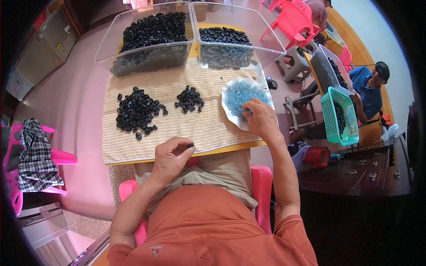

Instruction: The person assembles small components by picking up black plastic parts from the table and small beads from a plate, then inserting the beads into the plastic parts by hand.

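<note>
Cloth (199, 128) covers the bench (243, 147); the shirt (191, 221) bears lettering (155, 247). Left hand (171, 158) pinches a black piece (190, 145); right hand (262, 117), grip unclear, touches blue beads (239, 94).

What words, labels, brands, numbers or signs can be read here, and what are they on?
Orange-red shirt: a small chest emblem with tiny lettering beneath, too small to read reliably.
Clear bins: no writing that I can make out.
White wavy-edged plate and ribbed cloth: none visible.
Nothing else shows text clear enough to quote.
</note>
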A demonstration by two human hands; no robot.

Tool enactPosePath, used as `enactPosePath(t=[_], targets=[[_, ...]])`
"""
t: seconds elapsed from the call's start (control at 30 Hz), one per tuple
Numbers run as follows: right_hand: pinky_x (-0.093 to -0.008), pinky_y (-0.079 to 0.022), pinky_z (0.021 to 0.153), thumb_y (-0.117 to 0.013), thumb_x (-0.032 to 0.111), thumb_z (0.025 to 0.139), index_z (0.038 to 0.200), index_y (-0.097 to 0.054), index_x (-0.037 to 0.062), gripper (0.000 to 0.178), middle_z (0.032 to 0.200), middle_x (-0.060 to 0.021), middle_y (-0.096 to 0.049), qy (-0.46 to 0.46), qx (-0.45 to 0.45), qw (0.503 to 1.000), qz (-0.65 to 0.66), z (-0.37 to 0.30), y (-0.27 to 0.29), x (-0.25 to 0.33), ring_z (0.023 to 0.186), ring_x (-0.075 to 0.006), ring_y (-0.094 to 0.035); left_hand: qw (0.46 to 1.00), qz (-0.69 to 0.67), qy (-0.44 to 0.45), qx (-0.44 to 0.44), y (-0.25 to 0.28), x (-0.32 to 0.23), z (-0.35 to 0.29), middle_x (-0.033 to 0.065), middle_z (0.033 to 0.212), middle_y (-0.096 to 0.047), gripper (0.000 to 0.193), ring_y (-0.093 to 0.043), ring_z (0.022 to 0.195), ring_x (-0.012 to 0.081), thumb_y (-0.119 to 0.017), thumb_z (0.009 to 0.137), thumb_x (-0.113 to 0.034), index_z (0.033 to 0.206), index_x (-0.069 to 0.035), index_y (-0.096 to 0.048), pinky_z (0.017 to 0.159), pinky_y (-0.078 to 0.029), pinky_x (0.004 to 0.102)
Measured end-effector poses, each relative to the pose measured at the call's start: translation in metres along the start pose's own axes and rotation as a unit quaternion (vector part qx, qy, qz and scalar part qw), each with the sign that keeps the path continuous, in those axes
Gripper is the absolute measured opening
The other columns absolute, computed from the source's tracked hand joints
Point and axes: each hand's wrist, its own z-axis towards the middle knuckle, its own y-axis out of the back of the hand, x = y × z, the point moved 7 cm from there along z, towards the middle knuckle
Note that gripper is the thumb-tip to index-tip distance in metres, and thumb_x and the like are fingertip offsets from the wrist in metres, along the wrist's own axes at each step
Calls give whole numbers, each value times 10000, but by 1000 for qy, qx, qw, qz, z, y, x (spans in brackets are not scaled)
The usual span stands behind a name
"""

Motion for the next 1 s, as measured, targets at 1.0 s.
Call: enactPosePath(t=[1.0], targets=[[-287, -523, 629, -730, 51, 882, 959, -699, -4, 100, 792, -101, -694, -40, -133, 959, 245, -12, 6, -25, 671, -137, -654, 991, -102, 80, 43, -12, -1, 15, 25, 930, -710, 155, -640, 821, 66, -745, 884, -38, 1032, -5, -709, 742, -527, 227]])
